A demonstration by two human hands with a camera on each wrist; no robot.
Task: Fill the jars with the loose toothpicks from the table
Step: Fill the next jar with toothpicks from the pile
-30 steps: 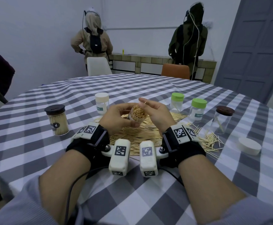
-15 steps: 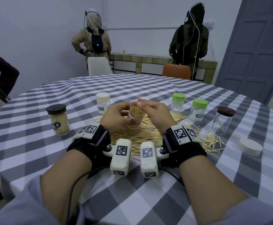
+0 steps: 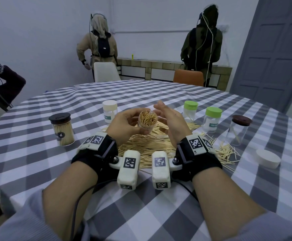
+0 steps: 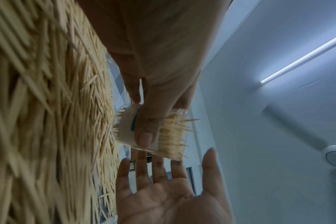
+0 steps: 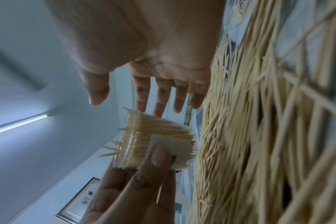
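We see a clear, glossy plastic jar with a matt paper label, full of pale wooden toothpicks; more of the same dry, matt wood lies in a heap. The tabletop wears a soft checked cloth with light wrinkles. The other jars have smooth plastic lids, green, cream and dark brown. The wrist bands look like black fabric, with matt white plastic housings.

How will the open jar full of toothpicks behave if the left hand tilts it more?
The open jar has no lid, so toothpicks would probably slide out; several tips already poke past its rim. The left hand grips smooth clear plastic, likely somewhat slippery.
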